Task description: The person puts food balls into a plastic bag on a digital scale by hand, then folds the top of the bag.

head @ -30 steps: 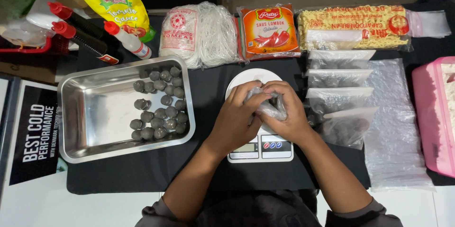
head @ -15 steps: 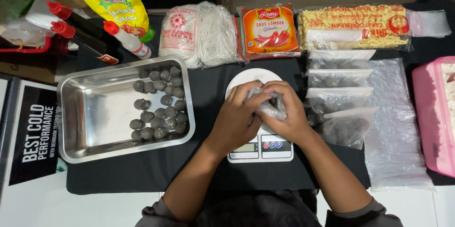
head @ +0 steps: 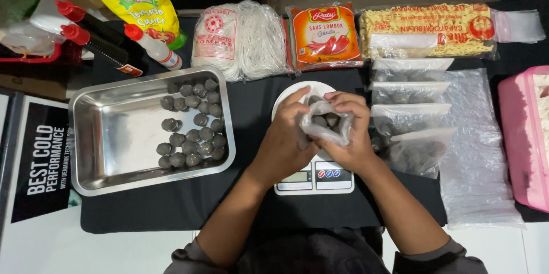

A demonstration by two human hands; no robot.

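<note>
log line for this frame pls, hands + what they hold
left hand: grips clear bag | right hand: grips clear bag | clear bag: holds dark balls, over scale | steel tray: more balls

— Where's the tray (head: 103, 137)?
— Left of centre, balls (head: 191, 125) in it. My scale (head: 314, 177) sits centre; filled bags (head: 409, 114) right of it; packets (head: 323, 36) along the top.

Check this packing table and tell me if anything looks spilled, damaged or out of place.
Nothing stands out. The left hand and right hand hold a clear bag of meatballs over the kitchen scale. The other meatballs lie inside the steel tray, and the filled bags sit stacked neatly.
</note>
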